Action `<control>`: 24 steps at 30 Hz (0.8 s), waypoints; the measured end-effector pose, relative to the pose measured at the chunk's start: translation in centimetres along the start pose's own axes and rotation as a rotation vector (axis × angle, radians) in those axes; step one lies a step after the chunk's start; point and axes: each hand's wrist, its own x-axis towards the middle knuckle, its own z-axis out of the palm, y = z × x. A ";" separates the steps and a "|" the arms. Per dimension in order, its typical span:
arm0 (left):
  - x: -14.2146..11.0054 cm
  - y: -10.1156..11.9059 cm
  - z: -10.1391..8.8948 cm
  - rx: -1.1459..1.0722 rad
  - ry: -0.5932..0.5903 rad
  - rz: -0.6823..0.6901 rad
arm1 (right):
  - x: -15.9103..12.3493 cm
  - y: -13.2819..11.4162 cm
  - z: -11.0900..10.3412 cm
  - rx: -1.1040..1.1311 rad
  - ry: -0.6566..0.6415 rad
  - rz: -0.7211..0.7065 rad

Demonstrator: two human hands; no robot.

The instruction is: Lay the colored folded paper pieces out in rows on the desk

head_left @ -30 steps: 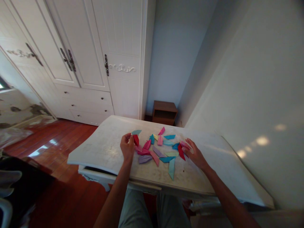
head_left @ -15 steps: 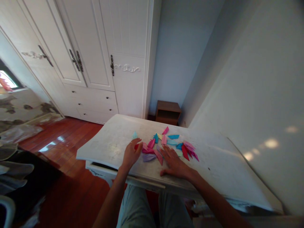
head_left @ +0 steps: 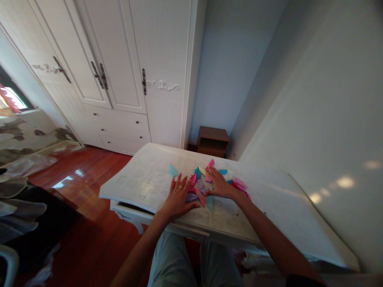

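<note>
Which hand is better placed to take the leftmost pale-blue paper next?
Probably the left hand: it is spread just nearside of the pale-blue paper, while the right hand sits farther right.

A tall white panelled wardrobe [head_left: 164,40] with dark ornate handles [head_left: 144,81] stands at the back, and to the right of it there is a low brown box-shaped cabinet [head_left: 214,132] with an open compartment. Thin crumpled plastic sheeting [head_left: 38,165] lies on the shiny red-brown plank floor [head_left: 101,165], near a pale wall [head_left: 49,122] with dark blotchy patches.
</note>
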 end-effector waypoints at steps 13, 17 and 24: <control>1.6 2.8 3.0 -0.012 0.216 -0.145 | 0.5 -1.9 3.5 0.201 0.386 -0.084; 1.2 2.0 3.2 -0.072 0.364 -0.059 | 0.4 -2.3 3.0 0.297 0.461 -0.091; 0.9 1.2 2.6 -0.211 0.518 -0.014 | -1.1 -1.9 0.0 0.459 0.574 0.007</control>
